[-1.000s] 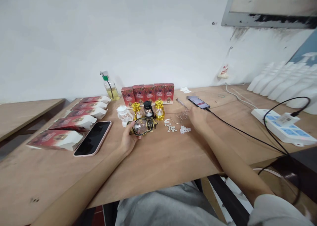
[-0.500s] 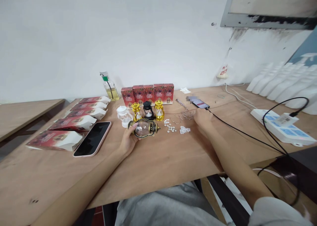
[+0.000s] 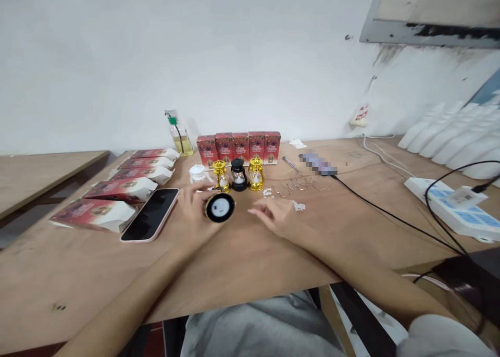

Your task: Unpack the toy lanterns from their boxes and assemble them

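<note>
My left hand (image 3: 191, 206) is wrapped round a small bronze-and-black lantern (image 3: 219, 207), tipped so that its round base, with a white disc inside, faces me. Just to the right, my right hand (image 3: 273, 215) hovers over the table with thumb and fingertips brought together. Whatever they may pinch is too small to make out. Behind the held lantern stand two gold lanterns (image 3: 256, 174) and a black lantern (image 3: 238, 175). A white lantern (image 3: 198, 173) is partly hidden by my left hand. Beyond my right hand lie bent metal wires (image 3: 292, 186) and small white pieces (image 3: 299, 206).
Red boxes (image 3: 232, 147) stand in a row at the back; more red boxes (image 3: 125, 186) lie at left beside a pink-edged phone (image 3: 150, 215). A pump bottle (image 3: 182, 138), a screwdriver (image 3: 289, 164), a cabled phone (image 3: 318, 164) and a power strip (image 3: 453, 206) are also around.
The lantern in my left hand has turned from lying sideways to showing its base. My right hand has come left from beside the wires and phone, closer to the lantern.
</note>
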Available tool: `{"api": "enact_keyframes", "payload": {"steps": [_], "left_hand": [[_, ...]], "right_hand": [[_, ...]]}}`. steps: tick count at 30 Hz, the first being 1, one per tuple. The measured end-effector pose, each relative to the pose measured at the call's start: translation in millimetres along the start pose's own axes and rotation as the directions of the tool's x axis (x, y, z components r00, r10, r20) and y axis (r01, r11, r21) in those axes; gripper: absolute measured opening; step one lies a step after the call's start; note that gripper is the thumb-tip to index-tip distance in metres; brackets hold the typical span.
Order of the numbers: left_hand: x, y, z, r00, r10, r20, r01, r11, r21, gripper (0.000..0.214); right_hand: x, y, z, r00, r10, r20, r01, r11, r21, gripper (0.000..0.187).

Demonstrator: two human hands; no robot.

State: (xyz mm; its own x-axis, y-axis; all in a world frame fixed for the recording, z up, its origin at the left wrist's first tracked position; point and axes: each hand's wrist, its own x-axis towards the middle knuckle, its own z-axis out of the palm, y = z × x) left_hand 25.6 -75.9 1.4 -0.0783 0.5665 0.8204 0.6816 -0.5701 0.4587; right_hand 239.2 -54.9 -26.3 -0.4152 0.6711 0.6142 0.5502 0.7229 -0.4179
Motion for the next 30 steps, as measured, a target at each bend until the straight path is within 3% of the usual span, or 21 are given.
{"api": "enact_keyframes", "payload": {"steps": [2, 4, 7, 13, 17, 22, 30], "left_hand": [[-3.9, -6.6, 2.8, 0.974, 0.082, 0.213, -0.094, 0.994, 0.050, 0.034], [-8.0, -10.5, 7.6, 0.914, 0.118, 0.389, -0.143, 0.989, 0.037, 0.032], [-12.1, -10.6, 13.7, 0.855, 0.140, 0.499, -0.171, 0.985, 0.016, 0.034], [-14.6, -4.5, 14.0, 0.834, 0.176, 0.523, -0.196, 0.980, -0.017, 0.034], [-16.3, -0.9, 13.8, 0.810, 0.186, 0.556, -0.221, 0.975, -0.004, 0.030], [-16.7, 0.3, 15.1, 0.798, 0.192, 0.571, -0.225, 0.974, -0.012, 0.027], [-17.5, 0.1, 15.2, 0.785, 0.305, 0.540, -0.384, 0.923, 0.036, 0.024]], "right_hand": [[-5.6, -14.8, 4.4, 0.996, -0.081, 0.046, 0.078, 0.995, 0.057, 0.026], [-8.1, -22.6, 4.6, 0.990, -0.115, 0.080, 0.109, 0.991, 0.077, 0.028], [-8.3, -22.7, 3.8, 0.990, -0.111, 0.089, 0.097, 0.985, 0.146, 0.027], [-7.0, -10.4, 10.6, 0.995, -0.002, 0.105, -0.035, 0.937, 0.347, 0.023], [-6.4, -7.7, 11.7, 0.991, 0.011, 0.136, -0.063, 0.920, 0.386, 0.024], [-5.9, -6.7, 10.4, 0.988, -0.069, 0.139, 0.023, 0.952, 0.307, 0.027], [-5.2, -3.5, 12.7, 0.983, -0.178, 0.046, 0.167, 0.969, 0.182, 0.024]]}}
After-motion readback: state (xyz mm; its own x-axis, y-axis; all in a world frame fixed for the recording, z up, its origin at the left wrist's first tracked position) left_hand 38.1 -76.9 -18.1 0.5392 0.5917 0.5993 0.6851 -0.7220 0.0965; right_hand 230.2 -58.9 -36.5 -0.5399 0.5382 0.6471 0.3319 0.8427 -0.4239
